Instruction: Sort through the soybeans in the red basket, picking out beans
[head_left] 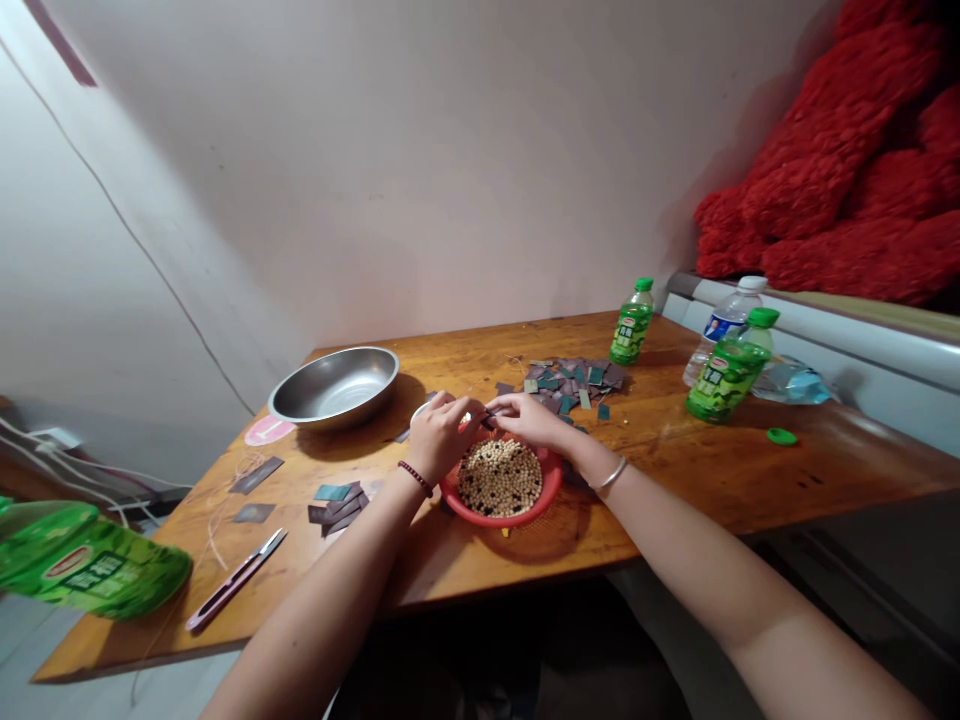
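Note:
Both hands meet above the far rim of a red plastic basket, fingers closed. Between the fingertips of my left hand and my right hand is a small dark piece, which looks like one of the dark fabric patches; its details are too small to make out. Pale round beads or beans, mixed with some black ones, fill the basket. A white round rim shows partly behind my left hand. Just beyond my right hand lies a heap of dark brown and green patches.
A steel bowl stands back left. Thread snips and a small patch pile lie left. A large green bottle is at the left edge. Right are green bottles, a clear bottle and a green cap.

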